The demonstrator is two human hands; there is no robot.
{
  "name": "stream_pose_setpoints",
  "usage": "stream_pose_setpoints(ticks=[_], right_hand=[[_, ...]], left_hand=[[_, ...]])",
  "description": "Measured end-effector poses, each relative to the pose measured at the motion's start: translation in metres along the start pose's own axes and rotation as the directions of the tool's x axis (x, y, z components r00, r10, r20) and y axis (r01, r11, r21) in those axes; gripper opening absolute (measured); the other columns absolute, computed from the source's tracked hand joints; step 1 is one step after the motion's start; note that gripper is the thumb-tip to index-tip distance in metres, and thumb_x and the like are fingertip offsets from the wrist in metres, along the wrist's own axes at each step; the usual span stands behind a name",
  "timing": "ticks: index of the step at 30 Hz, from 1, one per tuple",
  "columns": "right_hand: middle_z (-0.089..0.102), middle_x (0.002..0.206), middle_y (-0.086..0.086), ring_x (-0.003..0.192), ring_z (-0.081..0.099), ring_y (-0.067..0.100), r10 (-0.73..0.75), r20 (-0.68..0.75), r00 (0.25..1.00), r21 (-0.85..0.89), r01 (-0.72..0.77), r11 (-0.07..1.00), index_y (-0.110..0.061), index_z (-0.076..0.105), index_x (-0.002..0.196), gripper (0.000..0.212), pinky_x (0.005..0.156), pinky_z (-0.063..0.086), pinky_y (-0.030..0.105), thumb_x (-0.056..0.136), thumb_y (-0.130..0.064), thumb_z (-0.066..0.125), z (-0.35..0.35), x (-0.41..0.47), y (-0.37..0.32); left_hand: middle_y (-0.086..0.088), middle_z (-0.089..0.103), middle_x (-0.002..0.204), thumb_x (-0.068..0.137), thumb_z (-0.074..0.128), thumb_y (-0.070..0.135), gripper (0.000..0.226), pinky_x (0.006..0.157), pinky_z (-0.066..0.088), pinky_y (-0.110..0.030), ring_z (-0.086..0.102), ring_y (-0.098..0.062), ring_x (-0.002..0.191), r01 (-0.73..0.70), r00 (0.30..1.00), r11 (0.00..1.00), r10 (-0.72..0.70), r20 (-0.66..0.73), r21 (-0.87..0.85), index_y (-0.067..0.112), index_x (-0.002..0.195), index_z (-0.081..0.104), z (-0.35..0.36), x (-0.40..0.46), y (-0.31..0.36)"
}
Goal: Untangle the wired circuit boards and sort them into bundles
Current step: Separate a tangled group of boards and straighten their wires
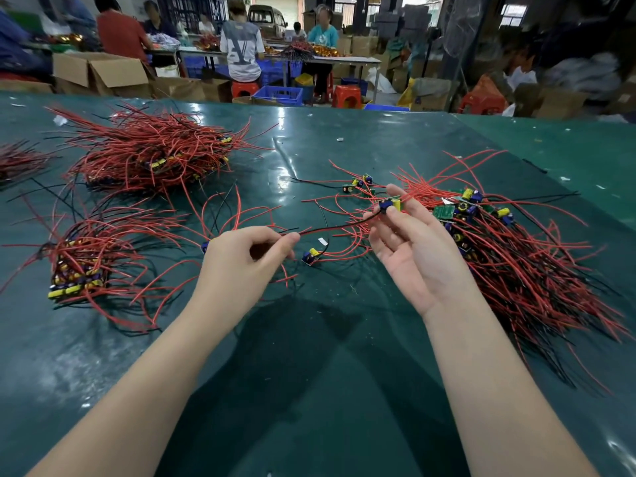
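Note:
My right hand (pixel 413 246) is raised palm-up and pinches a small circuit board (pixel 390 205) with blue and yellow parts at its fingertips. Its red and black wires (pixel 330 229) run left to my left hand (pixel 246 256), which pinches them between thumb and forefinger. Another blue board peeks out behind my left hand. A loose board (pixel 310 257) lies on the table between my hands. A big tangled heap of boards and red wires (pixel 509 242) sprawls at the right. A tied bundle (pixel 81 270) lies at the left.
A larger pile of wired boards (pixel 155 156) sits at the back left of the green table (pixel 327 356), another partly visible pile (pixel 17 161) at the far left edge. A few boards (pixel 358 184) lie loose mid-table. People sit at tables beyond, with cardboard boxes and red stools.

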State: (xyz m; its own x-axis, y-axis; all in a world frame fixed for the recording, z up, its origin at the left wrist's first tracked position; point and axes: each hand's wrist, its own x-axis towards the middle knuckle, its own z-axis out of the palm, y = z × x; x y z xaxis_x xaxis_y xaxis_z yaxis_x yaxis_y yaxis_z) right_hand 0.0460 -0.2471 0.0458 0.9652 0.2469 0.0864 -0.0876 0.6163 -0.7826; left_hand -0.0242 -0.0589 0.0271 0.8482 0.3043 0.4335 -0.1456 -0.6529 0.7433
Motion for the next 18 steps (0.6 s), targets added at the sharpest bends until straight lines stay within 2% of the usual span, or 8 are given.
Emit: stream_pose_setpoints(ticks=[1,3,5,11,15,18], right_hand=[[0.069,0.075,0.001,0.067,0.067,0.010,-0.005,-0.018,1.000,0.012,0.005,1.000,-0.018,0.063,0.104,0.027,0.062,0.053,0.019,0.095,0.002,0.046,-0.001,0.000,-0.001],[0.069,0.073,-0.001,0.064,0.066,0.008,-0.016,-0.043,0.999,0.025,0.017,1.000,-0.018,0.062,0.103,0.027,0.062,0.052,0.018,0.096,0.002,0.046,-0.002,0.001,-0.004],[0.067,0.075,-0.001,0.064,0.066,0.008,-0.030,-0.044,0.999,0.025,0.031,0.999,-0.018,0.062,0.103,0.027,0.061,0.052,0.018,0.096,0.002,0.046,-0.003,0.001,-0.006],[0.066,0.085,0.003,0.070,0.068,0.011,-0.023,0.054,0.998,-0.084,0.027,0.996,-0.017,0.064,0.109,0.029,0.060,0.051,0.016,0.094,0.002,0.048,0.004,-0.003,0.001],[0.067,0.079,0.003,0.067,0.067,0.010,-0.032,-0.031,0.999,-0.022,0.032,0.999,-0.016,0.063,0.105,0.026,0.059,0.051,0.016,0.095,0.002,0.047,0.001,-0.001,-0.005],[0.067,0.077,0.005,0.066,0.066,0.010,-0.008,-0.113,0.994,0.040,0.012,0.999,-0.014,0.062,0.099,0.020,0.059,0.051,0.016,0.095,0.001,0.049,-0.002,0.001,-0.008]], left_hand=[[0.016,0.059,0.057,0.092,0.061,0.031,0.026,0.053,0.035,-0.014,0.048,-0.003,0.051,-0.023,0.999,0.999,0.024,0.031,-0.030,0.029,0.066,0.068,-0.001,0.000,0.001],[0.012,0.063,0.064,0.094,0.057,0.025,0.025,0.060,0.045,-0.026,0.056,-0.010,0.058,-0.034,0.995,0.995,0.042,0.092,-0.088,0.029,0.073,0.070,0.000,0.001,0.002],[0.011,0.064,0.063,0.094,0.057,0.024,0.027,0.068,0.049,-0.033,0.061,-0.017,0.065,0.013,0.991,0.996,-0.001,0.131,-0.089,0.031,0.072,0.070,0.002,0.001,0.001],[0.017,0.066,0.059,0.090,0.062,0.026,0.027,0.068,0.050,-0.027,0.060,-0.003,0.058,0.109,0.985,0.991,-0.117,0.124,0.076,0.032,0.064,0.069,0.001,0.005,-0.009],[0.016,0.067,0.062,0.088,0.065,0.030,0.020,0.063,0.046,-0.025,0.056,0.000,0.057,0.069,0.985,0.998,-0.070,0.156,0.007,0.034,0.069,0.071,-0.002,0.003,-0.003],[0.005,0.069,0.063,0.085,0.070,0.028,0.013,0.064,0.048,-0.028,0.060,-0.008,0.060,0.040,0.987,0.993,-0.022,0.159,-0.111,0.023,0.075,0.076,-0.008,0.003,0.002]])
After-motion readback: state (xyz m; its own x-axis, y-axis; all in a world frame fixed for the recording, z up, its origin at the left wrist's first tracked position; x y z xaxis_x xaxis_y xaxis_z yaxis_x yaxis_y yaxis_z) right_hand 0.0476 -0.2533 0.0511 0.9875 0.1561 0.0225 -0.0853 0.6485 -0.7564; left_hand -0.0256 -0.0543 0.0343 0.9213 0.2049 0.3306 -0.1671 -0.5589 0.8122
